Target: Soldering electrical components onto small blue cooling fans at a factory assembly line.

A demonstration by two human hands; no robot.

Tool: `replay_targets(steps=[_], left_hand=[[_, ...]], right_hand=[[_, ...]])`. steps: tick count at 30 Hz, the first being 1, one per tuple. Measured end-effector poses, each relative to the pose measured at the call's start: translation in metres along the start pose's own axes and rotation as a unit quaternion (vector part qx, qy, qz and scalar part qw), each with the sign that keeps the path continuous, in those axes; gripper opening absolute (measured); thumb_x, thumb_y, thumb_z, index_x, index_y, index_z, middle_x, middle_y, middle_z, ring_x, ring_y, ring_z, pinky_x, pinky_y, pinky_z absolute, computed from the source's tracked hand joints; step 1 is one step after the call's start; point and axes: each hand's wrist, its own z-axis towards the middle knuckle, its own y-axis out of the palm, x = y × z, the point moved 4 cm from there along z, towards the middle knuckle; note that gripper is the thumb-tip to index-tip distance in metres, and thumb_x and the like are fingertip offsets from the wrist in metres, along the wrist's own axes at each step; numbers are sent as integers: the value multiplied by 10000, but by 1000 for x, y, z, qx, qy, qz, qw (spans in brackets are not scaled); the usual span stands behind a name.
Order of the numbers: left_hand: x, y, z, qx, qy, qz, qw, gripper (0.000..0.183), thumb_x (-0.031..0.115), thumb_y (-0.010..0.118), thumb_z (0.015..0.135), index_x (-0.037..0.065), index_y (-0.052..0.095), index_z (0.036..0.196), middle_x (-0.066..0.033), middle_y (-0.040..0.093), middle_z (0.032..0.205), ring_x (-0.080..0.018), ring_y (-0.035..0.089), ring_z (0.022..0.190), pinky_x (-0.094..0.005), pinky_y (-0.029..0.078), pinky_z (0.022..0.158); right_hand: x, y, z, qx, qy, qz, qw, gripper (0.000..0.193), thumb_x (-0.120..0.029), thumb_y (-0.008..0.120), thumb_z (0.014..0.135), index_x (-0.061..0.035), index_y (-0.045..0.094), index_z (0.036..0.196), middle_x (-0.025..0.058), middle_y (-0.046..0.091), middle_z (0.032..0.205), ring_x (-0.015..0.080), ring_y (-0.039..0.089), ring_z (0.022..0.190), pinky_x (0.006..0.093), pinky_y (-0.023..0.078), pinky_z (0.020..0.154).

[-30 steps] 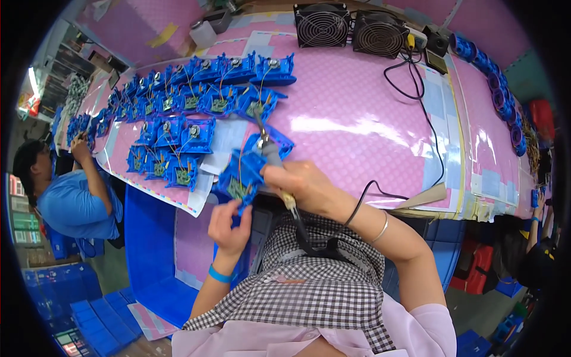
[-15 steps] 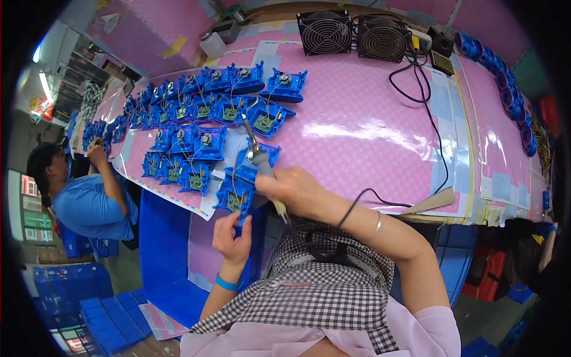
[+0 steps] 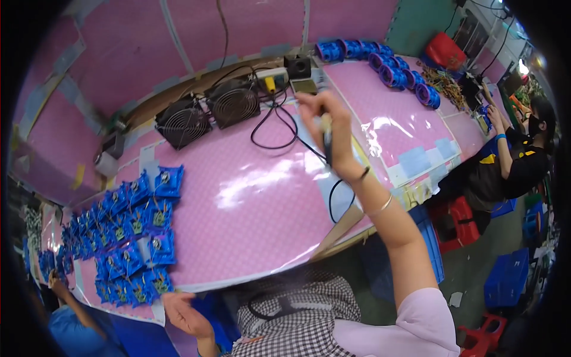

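Casings (image 3: 138, 226) sit in rows on the surface (image 3: 238, 238), at left; two fans (image 3: 233, 106) stand at the back; rings (image 3: 394, 77) lie beyond them to the right.

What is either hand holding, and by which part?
The right hand grips the soldering iron by its handle; the left hand appears empty.

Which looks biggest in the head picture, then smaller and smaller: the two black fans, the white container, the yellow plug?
1. Left black fan and right black fan: too alike to rank
2. White container
3. Yellow plug
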Motion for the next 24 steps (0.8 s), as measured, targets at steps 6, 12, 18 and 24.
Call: replay_targets(steps=[6,12,18,24], left_hand=[[1,108,53,-198,-252,-539,779,454,294,314,1039,134,303,614,26,271,577,-83,189,471,-261,200,471],[12,35,186,-117,-136,-612,770,350,230,375,1031,124,316,703,17,228,628,-88,180,501,-273,189,472],[19,-9,239,-137,17,-553,822,319,192,357,1042,101,308,740,-9,214,652,-103,179,510,-279,203,485],[53,7,246,-137,36,-502,853,253,124,375,1030,68,361,783,-3,227,669,-88,212,506,-255,210,477]], right_hand=[[174,-67,91,156,-29,-250,955,388,-187,807,735,-48,464,851,122,607,746,296,585,648,373,457,603],[247,-39,176,171,0,-314,934,548,-234,845,646,-81,448,993,173,579,1029,420,511,1057,548,346,987],[292,-33,207,196,-65,-404,891,534,-215,823,643,-66,471,1016,181,570,1074,392,519,1045,542,317,1000],[282,-44,177,197,-57,-374,905,488,-83,768,634,-90,465,1017,209,555,1112,407,492,1106,519,336,944]])
